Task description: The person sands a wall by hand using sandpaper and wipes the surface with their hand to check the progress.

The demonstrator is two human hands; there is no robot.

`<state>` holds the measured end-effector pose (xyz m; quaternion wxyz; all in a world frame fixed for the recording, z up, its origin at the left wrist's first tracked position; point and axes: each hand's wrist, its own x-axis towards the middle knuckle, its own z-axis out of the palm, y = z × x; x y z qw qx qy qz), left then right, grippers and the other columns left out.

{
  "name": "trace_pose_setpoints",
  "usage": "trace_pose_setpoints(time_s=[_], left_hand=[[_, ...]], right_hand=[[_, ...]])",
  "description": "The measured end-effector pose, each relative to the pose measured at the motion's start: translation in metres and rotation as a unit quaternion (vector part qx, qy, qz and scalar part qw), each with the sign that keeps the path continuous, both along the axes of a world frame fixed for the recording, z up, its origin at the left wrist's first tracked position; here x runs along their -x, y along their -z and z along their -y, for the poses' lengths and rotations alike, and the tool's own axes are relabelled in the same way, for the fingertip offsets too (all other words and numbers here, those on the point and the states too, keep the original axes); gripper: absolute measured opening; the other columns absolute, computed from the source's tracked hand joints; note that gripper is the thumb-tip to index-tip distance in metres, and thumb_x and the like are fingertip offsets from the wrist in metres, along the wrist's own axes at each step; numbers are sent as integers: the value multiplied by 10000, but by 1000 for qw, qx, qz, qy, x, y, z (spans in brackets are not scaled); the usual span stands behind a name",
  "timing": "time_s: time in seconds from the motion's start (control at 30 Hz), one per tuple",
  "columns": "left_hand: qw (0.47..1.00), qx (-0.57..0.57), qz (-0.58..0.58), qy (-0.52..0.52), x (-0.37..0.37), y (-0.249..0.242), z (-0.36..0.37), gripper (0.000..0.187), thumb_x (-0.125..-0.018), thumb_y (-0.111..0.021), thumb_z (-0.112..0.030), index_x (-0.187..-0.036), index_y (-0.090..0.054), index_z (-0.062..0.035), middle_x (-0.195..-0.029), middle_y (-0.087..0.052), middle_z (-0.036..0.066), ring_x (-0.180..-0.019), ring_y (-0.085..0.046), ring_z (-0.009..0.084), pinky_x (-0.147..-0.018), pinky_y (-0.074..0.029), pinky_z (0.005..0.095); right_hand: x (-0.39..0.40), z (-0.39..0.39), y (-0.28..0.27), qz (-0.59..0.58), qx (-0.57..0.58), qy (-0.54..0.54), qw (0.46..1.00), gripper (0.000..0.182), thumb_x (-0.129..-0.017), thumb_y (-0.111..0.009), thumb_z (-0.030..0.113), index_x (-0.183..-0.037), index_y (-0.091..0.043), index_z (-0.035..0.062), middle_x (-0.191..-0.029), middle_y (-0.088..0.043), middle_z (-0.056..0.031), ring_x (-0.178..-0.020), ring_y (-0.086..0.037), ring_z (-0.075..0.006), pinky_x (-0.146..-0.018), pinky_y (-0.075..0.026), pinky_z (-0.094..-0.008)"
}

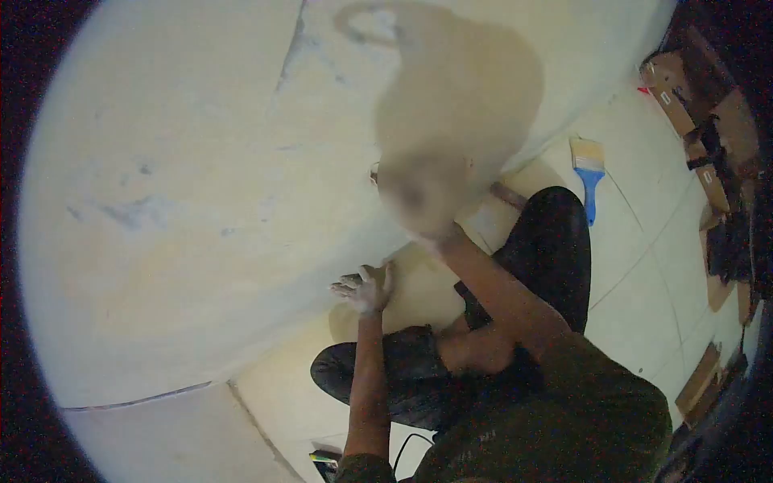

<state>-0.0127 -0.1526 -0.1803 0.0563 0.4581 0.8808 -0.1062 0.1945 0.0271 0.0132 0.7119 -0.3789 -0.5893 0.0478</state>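
Observation:
My left hand (366,291) is raised near the foot of the pale wall (185,185), palm partly up, its fingers spread and coated in whitish dust. It holds nothing. My right hand (435,229) reaches up in front of the wall; its fingers are lost in a round blur, and I cannot tell what, if anything, they hold. A small light edge with a dark rim pokes out at the blur's left side. A large shadow of the arm and a loop shape falls on the wall above.
A paintbrush (589,173) with a blue handle lies on the tiled floor (636,266) to the right. Cardboard pieces (672,97) line the far right. Beyond my bent knee (555,217) is a brownish cylindrical piece (507,194). A dark cable (405,443) runs beside me.

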Motion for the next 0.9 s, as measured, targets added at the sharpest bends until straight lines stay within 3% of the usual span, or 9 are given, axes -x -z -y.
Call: trace_pose_setpoints(time_s=[0.1, 0.17, 0.23, 0.33, 0.4, 0.47, 0.63, 0.7, 0.9], left_hand=[[997, -31, -48, 58, 14, 28, 6, 994, -889, -440, -849, -1506, -475, -70, -1504, -259, 539, -1410, -72, 776, -1102, -59, 851], [1000, -7, 25, 11, -1, -8, -3, 1053, -869, -479, -832, -1538, -408, -22, -1530, -139, 547, -1412, 7, 774, -1076, 5, 868], [1000, 7, 19, -1, -4, -19, -9, 1056, -868, -476, -834, -1543, -407, -23, -1521, -147, 552, -1403, -4, 781, -1070, 2, 873], [997, -4, -69, 39, 7, 20, 2, 1003, -886, -439, -852, -1521, -471, -76, -1482, -270, 555, -1384, -96, 799, -1084, -65, 866], [992, -56, -89, 64, 14, 35, 10, 1002, -881, -453, -850, -1522, -473, -80, -1493, -246, 555, -1384, -75, 802, -1084, -56, 866], [996, -42, -57, 52, 11, 25, -2, 1008, -872, -469, -852, -1516, -480, -75, -1493, -223, 564, -1384, -68, 803, -1085, -53, 865], [999, 10, -34, 39, 10, 24, 3, 1048, -861, -476, -862, -1551, -408, -76, -1509, -159, 565, -1390, -4, 796, -1064, -32, 878], [998, 64, -12, 20, 6, 8, -2, 1099, -864, -462, -864, -1630, -275, -98, -1536, -70, 557, -1389, 90, 791, -1013, 8, 913], [998, 9, -32, 57, 16, 27, -2, 1051, -845, -489, -876, -1495, -480, -51, -1473, -216, 578, -1390, -58, 794, -1083, -59, 864]], right_hand=[[-5, -3, 48, 9, -11, -8, 1000, 257, -745, -897, 170, -880, -679, 189, -938, -634, -27, -920, -588, -242, -799, -407, -468], [-2, 6, 83, -266, 136, -302, 905, 265, -749, -891, 169, -916, -692, 221, -948, -611, -20, -913, -588, -236, -794, -389, -463], [0, 4, 81, -251, 129, -318, 905, 261, -768, -868, 152, -959, -705, 224, -958, -617, -22, -900, -591, -233, -793, -381, -459], [-9, -2, 29, 50, -32, -55, 997, 253, -804, -821, 107, -1020, -722, 194, -964, -660, -32, -877, -594, -228, -800, -381, -454], [-14, -8, 5, 33, -74, -67, 994, 269, -808, -806, 82, -1045, -734, 187, -958, -677, -29, -870, -591, -218, -807, -378, -447], [-13, -5, 48, -209, 168, -309, 912, 327, -755, -825, 93, -1047, -741, 214, -961, -660, -7, -885, -582, -209, -826, -362, -446], [-30, 3, 70, 105, 6, 5, 994, 415, -662, -869, 130, -1032, -748, 273, -965, -597, 5, -931, -570, -216, -856, -346, -444], [-17, -4, 33, 86, -9, -23, 996, 416, -649, -874, 139, -1027, -751, 260, -980, -602, -5, -943, -570, -228, -854, -341, -443], [-25, 6, 96, 103, 49, -32, 993, 452, -627, -887, 123, -1040, -765, 261, -969, -595, 5, -945, -574, -269, -869, -342, -469]])
